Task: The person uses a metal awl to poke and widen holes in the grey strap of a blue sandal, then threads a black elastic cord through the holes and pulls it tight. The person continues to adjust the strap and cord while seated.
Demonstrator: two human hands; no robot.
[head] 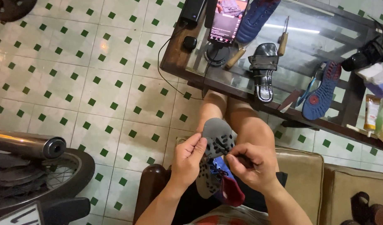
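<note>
From my remote seat I see a person with bare forearms and no sleeves reaching the wrists. The left hand (190,160) and right hand (249,166) wear no gloves, rings or watch that I can make out. Both knees are bare below dark shorts, and a patterned shirt edge shows at the bottom.

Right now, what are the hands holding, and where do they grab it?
A grey studded shoe sole. The left hand grips its left edge near the middle; the right hand pinches something small at its right edge, too small to tell.
</note>
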